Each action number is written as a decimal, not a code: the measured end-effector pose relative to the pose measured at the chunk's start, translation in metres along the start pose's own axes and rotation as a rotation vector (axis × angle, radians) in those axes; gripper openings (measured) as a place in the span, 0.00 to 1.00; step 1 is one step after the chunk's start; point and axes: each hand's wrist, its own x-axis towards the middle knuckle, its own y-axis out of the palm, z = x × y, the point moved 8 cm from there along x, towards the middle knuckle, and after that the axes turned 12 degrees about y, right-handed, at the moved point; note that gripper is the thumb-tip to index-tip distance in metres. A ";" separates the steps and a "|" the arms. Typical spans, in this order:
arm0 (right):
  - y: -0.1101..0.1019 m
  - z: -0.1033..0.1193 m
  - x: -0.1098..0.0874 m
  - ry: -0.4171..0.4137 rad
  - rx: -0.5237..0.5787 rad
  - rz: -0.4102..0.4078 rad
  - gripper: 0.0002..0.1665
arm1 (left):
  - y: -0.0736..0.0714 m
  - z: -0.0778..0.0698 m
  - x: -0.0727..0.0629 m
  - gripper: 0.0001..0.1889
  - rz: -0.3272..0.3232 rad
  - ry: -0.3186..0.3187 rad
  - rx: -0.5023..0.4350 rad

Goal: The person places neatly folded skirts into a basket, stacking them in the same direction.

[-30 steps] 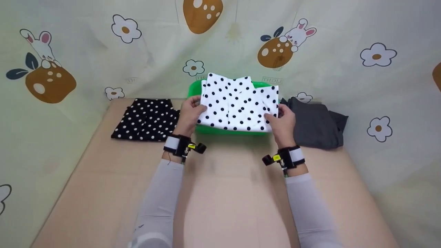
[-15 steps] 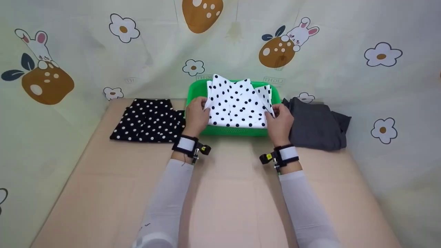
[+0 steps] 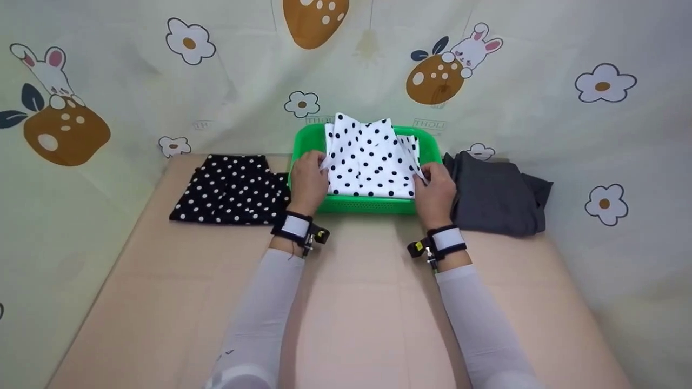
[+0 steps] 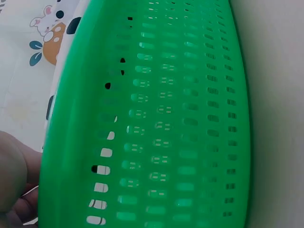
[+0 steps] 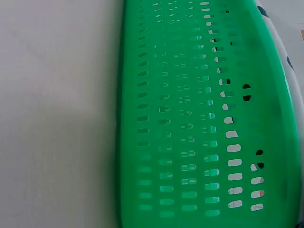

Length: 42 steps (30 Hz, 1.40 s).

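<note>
A folded white garment with black dots [image 3: 367, 162] sits inside the green plastic basket [image 3: 367, 205], its upper points rising above the far rim. My left hand [image 3: 309, 181] grips the garment's left edge just inside the basket. At the opposite edge, my right hand [image 3: 437, 192] pinches the cloth, which creases beside the thumb. In the left wrist view, part of the left hand [image 4: 14, 175] shows behind the basket's near rim [image 4: 59, 142]. The right wrist view is filled by the perforated basket wall [image 5: 204, 123], with dotted cloth showing through the holes; the right hand's fingers are hidden there.
A folded black garment with white dots [image 3: 232, 189] lies left of the basket on the beige table [image 3: 357, 302]. To the right lies folded dark grey clothing [image 3: 494, 194]. A patterned curtain [image 3: 243, 65] hangs close behind the basket.
Both hands have lowered the white dotted garment into the basket and drawn closer together. Its right side has folded inward, and more of the basket's rim shows around it.
</note>
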 end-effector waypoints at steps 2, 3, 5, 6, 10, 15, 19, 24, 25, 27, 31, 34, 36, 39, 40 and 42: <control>-0.002 0.003 0.000 -0.008 0.001 -0.012 0.08 | -0.002 -0.002 0.000 0.13 -0.033 0.012 0.000; -0.003 0.005 -0.001 -0.014 0.009 -0.019 0.08 | -0.003 -0.004 -0.001 0.13 -0.050 0.018 -0.001; -0.005 0.007 -0.001 -0.024 0.026 -0.032 0.08 | -0.005 -0.005 -0.001 0.12 -0.084 0.026 -0.003; -0.005 0.007 -0.001 -0.027 0.039 -0.035 0.08 | -0.005 -0.006 -0.001 0.12 -0.098 0.026 -0.003; -0.003 0.004 -0.001 -0.033 0.046 -0.033 0.08 | -0.004 -0.005 -0.003 0.12 -0.112 0.011 0.008; 0.000 0.000 0.001 -0.051 0.016 -0.020 0.11 | 0.002 -0.002 -0.004 0.13 -0.056 -0.037 0.027; -0.003 -0.005 0.005 -0.008 -0.027 -0.011 0.21 | -0.003 0.000 -0.004 0.23 -0.046 -0.087 0.056; -0.006 -0.014 0.011 0.062 -0.049 -0.001 0.27 | -0.012 -0.002 -0.004 0.31 -0.060 -0.109 0.076; -0.007 -0.015 0.012 0.071 -0.047 0.003 0.27 | -0.013 -0.003 -0.004 0.31 -0.059 -0.107 0.074; -0.006 -0.018 0.013 0.086 -0.047 0.014 0.27 | -0.013 -0.004 -0.004 0.30 -0.053 -0.104 0.064; -0.006 -0.020 0.013 0.106 -0.037 0.037 0.26 | -0.010 -0.008 -0.005 0.27 -0.051 -0.090 0.044; -0.006 -0.022 0.014 0.122 -0.025 0.053 0.26 | -0.007 -0.010 -0.006 0.24 -0.048 -0.080 0.036; -0.006 -0.024 0.014 0.133 -0.016 0.058 0.26 | -0.005 -0.011 -0.006 0.23 -0.044 -0.073 0.030; -0.007 -0.027 0.016 0.150 0.005 0.051 0.27 | -0.005 -0.013 -0.007 0.23 -0.043 -0.061 0.012; -0.008 -0.029 0.017 0.156 0.014 0.046 0.27 | -0.005 -0.013 -0.007 0.23 -0.047 -0.056 0.001; -0.011 -0.034 0.019 0.174 0.032 0.035 0.27 | -0.006 -0.015 -0.008 0.23 -0.057 -0.046 -0.024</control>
